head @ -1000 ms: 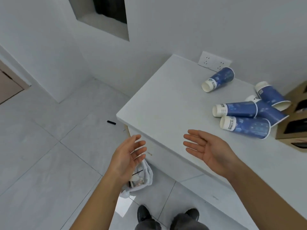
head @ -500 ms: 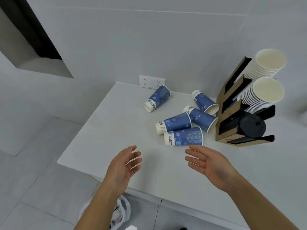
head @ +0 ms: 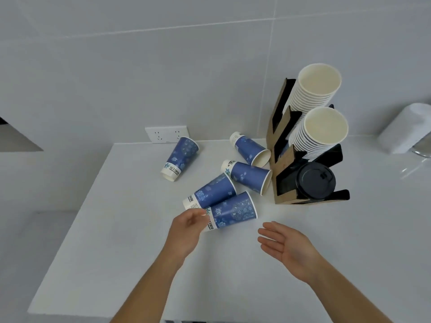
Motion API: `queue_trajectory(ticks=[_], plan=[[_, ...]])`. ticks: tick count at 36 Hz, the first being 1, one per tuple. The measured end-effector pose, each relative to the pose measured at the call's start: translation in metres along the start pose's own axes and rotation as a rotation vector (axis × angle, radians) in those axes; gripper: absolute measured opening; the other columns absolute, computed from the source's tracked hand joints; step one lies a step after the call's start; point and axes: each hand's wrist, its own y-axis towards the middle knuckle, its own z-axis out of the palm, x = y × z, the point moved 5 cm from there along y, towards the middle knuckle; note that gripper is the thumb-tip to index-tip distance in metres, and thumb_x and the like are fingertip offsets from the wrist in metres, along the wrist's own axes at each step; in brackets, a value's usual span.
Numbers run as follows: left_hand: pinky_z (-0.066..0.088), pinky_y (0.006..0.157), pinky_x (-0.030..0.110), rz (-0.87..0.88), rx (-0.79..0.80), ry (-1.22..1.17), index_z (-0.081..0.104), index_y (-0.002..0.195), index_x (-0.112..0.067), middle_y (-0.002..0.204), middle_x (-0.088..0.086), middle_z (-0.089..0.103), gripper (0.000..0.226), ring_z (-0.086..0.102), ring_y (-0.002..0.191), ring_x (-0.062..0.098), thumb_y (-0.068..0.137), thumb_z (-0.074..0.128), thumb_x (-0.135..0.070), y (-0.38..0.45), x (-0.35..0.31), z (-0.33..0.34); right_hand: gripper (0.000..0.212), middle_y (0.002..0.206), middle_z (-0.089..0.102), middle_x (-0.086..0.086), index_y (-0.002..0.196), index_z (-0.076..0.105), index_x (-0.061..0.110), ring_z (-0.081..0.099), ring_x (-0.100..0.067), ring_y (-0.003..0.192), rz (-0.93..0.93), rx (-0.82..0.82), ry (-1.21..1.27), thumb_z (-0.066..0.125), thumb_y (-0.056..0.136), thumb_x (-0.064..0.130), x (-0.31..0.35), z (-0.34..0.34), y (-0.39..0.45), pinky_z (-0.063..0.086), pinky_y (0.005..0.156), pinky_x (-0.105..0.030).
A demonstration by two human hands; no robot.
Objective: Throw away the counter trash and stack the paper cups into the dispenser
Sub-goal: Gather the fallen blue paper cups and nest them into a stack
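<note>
Several blue paper cups lie on their sides on the white counter (head: 121,229). My left hand (head: 186,226) is curled around the base end of the nearest blue cup (head: 233,212), which still rests on the counter. A second cup (head: 213,191) lies against it, two more cups (head: 249,177) (head: 250,149) lie by the dispenser, and one cup (head: 180,158) lies apart near the wall. My right hand (head: 285,248) hovers open, palm up, to the right. The cardboard dispenser (head: 283,157) holds two stacks of white cups (head: 318,89) (head: 323,129) and black lids (head: 314,180).
A wall socket (head: 165,134) sits behind the cups. A white object (head: 405,128) lies on the counter at the far right. The counter's left edge drops to the floor.
The view swung up from the floor and trash bag to the counter. My left hand moved forward onto the nearest cup's base; the right hand stayed open and moved slightly right.
</note>
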Motion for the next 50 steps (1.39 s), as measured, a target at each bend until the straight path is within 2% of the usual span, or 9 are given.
queue_trajectory(ticks=[6,13,22,25,32,36,42,46,50], plan=[[0.043,0.091,0.022,0.182,0.159,0.396,0.063,0.119,-0.021,0.115,-0.008,0.064,0.032,0.060,0.109,0.010,0.087,0.069,-0.022,0.041,-0.014,0.024,0.037,0.120,0.065,-0.019,0.126,0.057,0.000,0.065,-0.033,0.107,0.030,-0.106,0.107,0.059,0.096,0.020,-0.008,0.002,0.022,0.052,0.089,-0.041],[0.046,0.094,0.024,0.365,0.326,0.733,0.057,0.129,-0.020,0.126,-0.002,0.064,0.045,0.060,0.110,0.016,0.085,0.067,-0.019,0.068,-0.023,0.048,0.040,0.127,0.059,-0.025,0.131,0.051,-0.002,0.061,-0.036,0.110,0.050,-0.218,0.160,0.056,0.097,0.018,-0.005,0.015,0.048,0.050,0.092,-0.043],[0.041,0.106,0.030,0.429,0.421,0.891,0.043,0.144,-0.019,0.142,-0.001,0.050,0.068,0.050,0.128,0.019,0.082,0.071,-0.020,0.080,-0.015,0.065,0.035,0.118,0.064,-0.022,0.126,0.057,0.000,0.063,-0.031,0.104,0.076,-0.264,0.173,0.057,0.096,0.018,-0.005,0.031,0.065,0.051,0.090,-0.039],[0.043,0.103,0.029,0.454,0.436,0.884,0.046,0.140,-0.018,0.138,0.000,0.050,0.069,0.052,0.124,0.020,0.078,0.075,-0.020,0.079,-0.015,0.068,0.028,0.106,0.067,-0.019,0.119,0.062,-0.001,0.064,-0.027,0.095,0.071,-0.271,0.178,0.056,0.095,0.012,-0.005,0.034,0.065,0.051,0.092,-0.039],[0.048,0.100,0.029,0.426,0.442,0.791,0.045,0.137,-0.022,0.133,-0.001,0.052,0.071,0.056,0.117,0.018,0.073,0.078,-0.022,0.074,-0.007,0.065,0.029,0.108,0.068,-0.020,0.121,0.062,-0.002,0.064,-0.030,0.098,0.076,-0.261,0.214,0.056,0.094,0.009,-0.007,0.035,0.061,0.052,0.089,-0.040],[0.049,0.091,0.021,0.390,0.435,0.691,0.045,0.134,-0.027,0.129,-0.006,0.055,0.071,0.056,0.109,0.009,0.072,0.080,-0.021,0.068,-0.003,0.059,0.026,0.103,0.067,-0.018,0.117,0.062,0.000,0.064,-0.031,0.095,0.043,-0.226,0.262,0.057,0.094,0.011,-0.005,0.038,0.052,0.054,0.084,-0.042],[0.047,0.095,0.017,0.331,0.381,0.503,0.037,0.140,-0.033,0.130,-0.020,0.047,0.074,0.054,0.116,0.005,0.079,0.078,-0.027,0.051,-0.005,0.048,0.018,0.113,0.066,-0.015,0.112,0.061,0.011,0.064,-0.029,0.105,-0.085,-0.200,0.259,0.058,0.094,0.013,0.008,0.056,0.035,0.057,0.082,-0.044],[0.045,0.070,-0.003,0.317,0.301,0.275,0.041,0.126,-0.042,0.117,-0.034,0.049,0.059,0.057,0.101,-0.007,0.080,0.076,-0.029,0.038,-0.013,0.038,0.019,0.116,0.067,-0.008,0.112,0.065,0.014,0.063,-0.028,0.111,-0.187,-0.197,0.156,0.057,0.096,0.010,0.020,0.066,0.020,0.056,0.090,-0.048],[0.053,0.070,0.008,0.206,0.243,0.040,0.056,0.108,-0.041,0.111,-0.025,0.060,0.017,0.062,0.103,0.002,0.092,0.059,-0.036,0.032,-0.017,0.028,0.020,0.106,0.072,0.002,0.104,0.071,0.019,0.066,-0.022,0.103,-0.328,-0.143,-0.004,0.058,0.094,0.008,0.034,0.076,0.001,0.058,0.080,-0.034]])
